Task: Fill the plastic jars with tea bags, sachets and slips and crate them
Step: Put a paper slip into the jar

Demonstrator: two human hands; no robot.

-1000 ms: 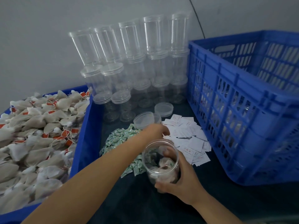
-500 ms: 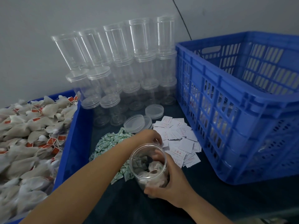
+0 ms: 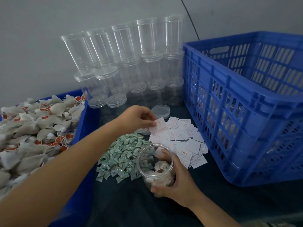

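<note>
- Hands first: my left hand (image 3: 139, 118) pinches one white slip (image 3: 158, 126) at its corner, lifted just off the near edge of the pile of slips (image 3: 182, 138); my right hand (image 3: 173, 179) is wrapped round the open plastic jar (image 3: 155, 166), holding it upright on the desk (image 3: 221, 199).
- Jar: tea bags already sit inside it; I cannot tell whether a sachet is in there too.
- Step, as I judge it: adding the slip, so this jar is near done.
- Next move calls for carrying the slip back over the jar mouth and dropping it in, then a lid (image 3: 160, 111) from behind the pile.
- Around them: green sachets (image 3: 121, 154) heaped just left of the jar, loose tea bags (image 3: 32, 128) in the bin at my left, empty jars (image 3: 131, 63) stacked against the wall, the blue crate (image 3: 246, 112) at my right.
</note>
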